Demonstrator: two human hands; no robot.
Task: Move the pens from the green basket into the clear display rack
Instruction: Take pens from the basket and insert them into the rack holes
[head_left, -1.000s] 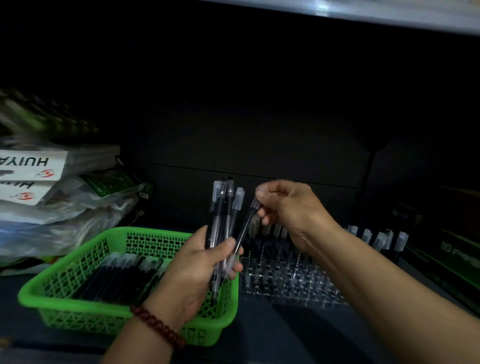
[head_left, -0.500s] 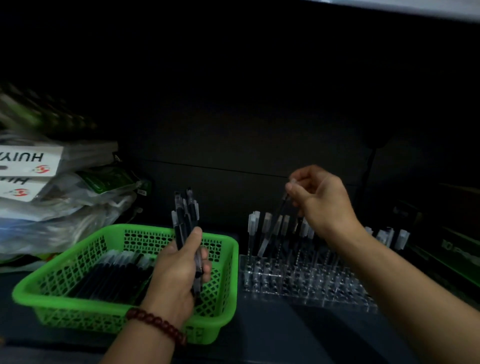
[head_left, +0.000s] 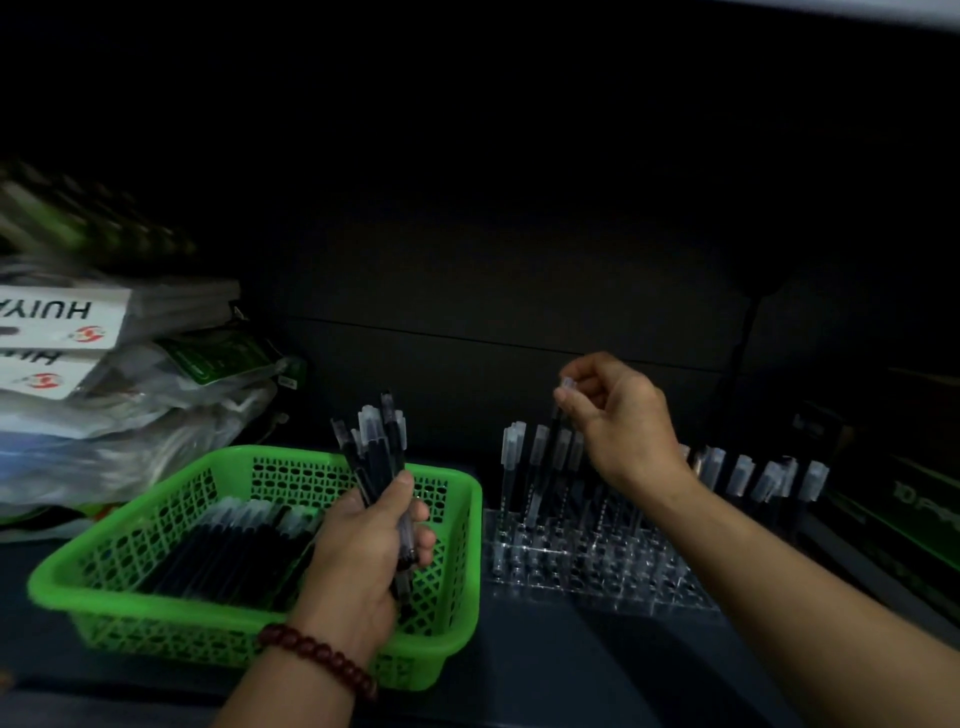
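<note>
Pens (head_left: 228, 551) lie heaped in the basket (head_left: 104, 603) at 7 o'clock. The rack (head_left: 582, 577) sits just beside it at 5 o'clock, with a row (head_left: 737, 475) of pens standing along its back and its front holes bare. Left hand (head_left: 363, 556) grips a bundle (head_left: 376, 447) upright over the basket's right side. Right hand (head_left: 618, 421) pinches one pen (head_left: 565, 385) by its cap between thumb and fingertips, tip down among the standing pens at the rack's back. The step in hand looks like seating this pen. Next it needs lining up with a free hole, lowering straight and letting go, then another drawn from the bundle.
</note>
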